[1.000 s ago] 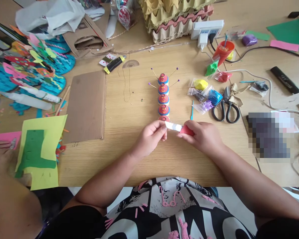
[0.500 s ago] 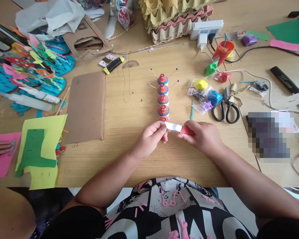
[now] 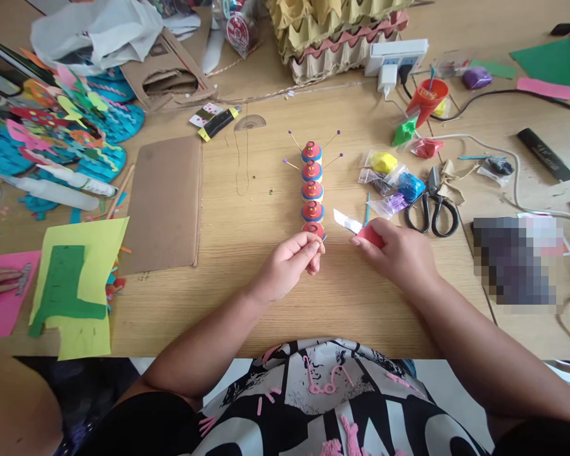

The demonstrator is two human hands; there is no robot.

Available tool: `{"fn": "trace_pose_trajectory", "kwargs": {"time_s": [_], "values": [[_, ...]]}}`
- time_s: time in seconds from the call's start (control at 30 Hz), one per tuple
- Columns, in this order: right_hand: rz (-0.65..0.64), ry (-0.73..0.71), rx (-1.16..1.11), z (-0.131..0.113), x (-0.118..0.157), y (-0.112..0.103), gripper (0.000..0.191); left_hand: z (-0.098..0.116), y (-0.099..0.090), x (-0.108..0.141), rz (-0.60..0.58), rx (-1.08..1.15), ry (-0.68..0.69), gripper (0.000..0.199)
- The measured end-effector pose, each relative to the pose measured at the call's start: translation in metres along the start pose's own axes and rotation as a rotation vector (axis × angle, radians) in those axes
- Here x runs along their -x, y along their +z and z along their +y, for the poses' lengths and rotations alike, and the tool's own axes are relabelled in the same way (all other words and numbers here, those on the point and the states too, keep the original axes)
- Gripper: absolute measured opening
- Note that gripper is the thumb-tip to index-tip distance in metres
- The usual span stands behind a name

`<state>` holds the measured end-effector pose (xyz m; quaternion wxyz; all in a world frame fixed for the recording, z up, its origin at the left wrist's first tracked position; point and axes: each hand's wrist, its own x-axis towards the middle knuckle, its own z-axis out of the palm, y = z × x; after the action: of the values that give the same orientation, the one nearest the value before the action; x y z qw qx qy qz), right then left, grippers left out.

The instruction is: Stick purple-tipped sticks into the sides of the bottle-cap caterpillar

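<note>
My left hand is closed in a pinch, with the tip of a small thin stick poking out at the fingertips; the rest is hidden. My right hand grips a craft knife by its red handle, the pale blade pointing up and left, apart from the left fingers. Just beyond my hands stands a row of egg-carton cups with red and blue clay tops, several with yellow faces. Purple-tipped sticks spread from the far cups. The nearest cup is partly behind my left fingers.
Black-handled scissors and bagged clay lie to the right, with a red cup farther back. Cardboard lies left. Egg trays and a power strip stand behind. Another person's hand rests on pink paper far left.
My right hand has drawn the craft knife rightward, away from my left fingers, where its blade was before. My left hand stays nearly in place, and the small stick's tip now shows.
</note>
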<state>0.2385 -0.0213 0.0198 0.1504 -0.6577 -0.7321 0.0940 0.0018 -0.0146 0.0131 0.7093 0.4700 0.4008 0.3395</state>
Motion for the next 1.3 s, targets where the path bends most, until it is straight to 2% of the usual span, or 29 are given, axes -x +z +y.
{"fn": "trace_pose_trajectory", "kwargs": {"time_s": [0.13,0.2,0.37,0.57,0.8,0.93,1.13,1.3], "values": [[-0.068,-0.201,-0.084,-0.005,0.003,0.000,0.067,0.003,0.002,-0.001,0.017,0.070,-0.061,0.030],[-0.091,-0.249,-0.086,-0.008,0.005,0.001,0.068,0.004,0.003,-0.002,0.014,0.093,-0.078,0.032],[-0.097,-0.235,-0.084,-0.007,0.005,0.003,0.068,0.007,0.004,0.000,-0.017,0.174,-0.108,0.035],[0.001,-0.025,-0.049,0.000,0.001,0.000,0.063,0.017,0.005,0.002,-0.107,0.355,-0.252,0.035],[-0.085,-0.276,-0.178,-0.007,0.005,-0.002,0.064,0.018,0.001,0.002,-0.137,0.481,-0.302,0.031],[-0.096,-0.275,-0.172,-0.006,0.005,-0.001,0.065,0.016,0.001,0.002,-0.153,0.502,-0.306,0.032],[-0.016,-0.085,-0.155,0.000,0.001,-0.001,0.067,0.019,0.001,0.001,-0.190,0.528,-0.308,0.030],[-0.097,-0.237,-0.212,-0.004,0.004,-0.003,0.066,0.016,0.000,0.001,-0.166,0.542,-0.309,0.028]]}}
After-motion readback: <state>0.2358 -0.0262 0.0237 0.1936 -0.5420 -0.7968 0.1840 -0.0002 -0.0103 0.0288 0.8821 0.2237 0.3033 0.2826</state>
